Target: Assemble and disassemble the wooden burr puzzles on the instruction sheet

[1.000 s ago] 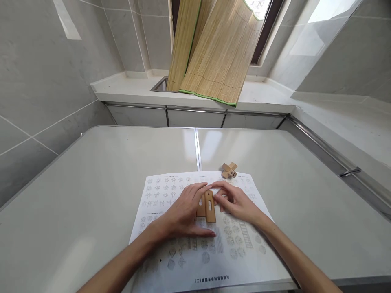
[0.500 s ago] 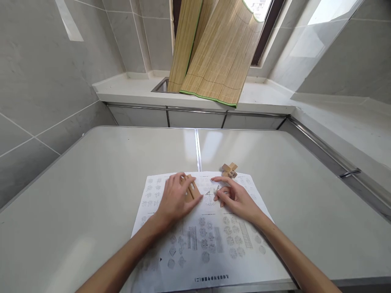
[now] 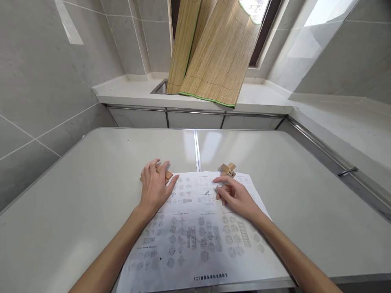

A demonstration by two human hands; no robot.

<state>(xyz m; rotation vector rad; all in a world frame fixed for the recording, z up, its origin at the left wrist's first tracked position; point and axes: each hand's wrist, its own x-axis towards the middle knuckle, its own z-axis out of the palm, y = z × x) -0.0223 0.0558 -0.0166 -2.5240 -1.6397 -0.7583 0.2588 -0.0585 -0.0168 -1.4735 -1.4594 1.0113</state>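
Observation:
My left hand [image 3: 153, 188] lies over several flat wooden pieces [image 3: 168, 174] at the far left corner of a printed sheet [image 3: 195, 260]. Its fingers are bent over them and its thumb stands out to the right; the palm and fingers hide much of the wood. On the right half of the sheet rests my right hand [image 3: 234, 197], its index finger stretched out and the others loosely curled, with nothing visible in it. Just beyond those fingers, at the sheet's far edge, sits a cross-shaped assembly of wooden blocks [image 3: 228, 169] with dark marks.
The sheet lies on a pale table [image 3: 76, 195] with a seam [image 3: 198, 150] down its middle. Behind the table runs a white counter [image 3: 122, 90] with a sink corner [image 3: 160, 86]. A bamboo blind [image 3: 214, 61] hangs over it. Grey tiled walls flank both sides.
My left hand has slid left and slightly away with the wooden pieces, uncovering printed figures on the sheet's upper left. My right hand has hardly moved.

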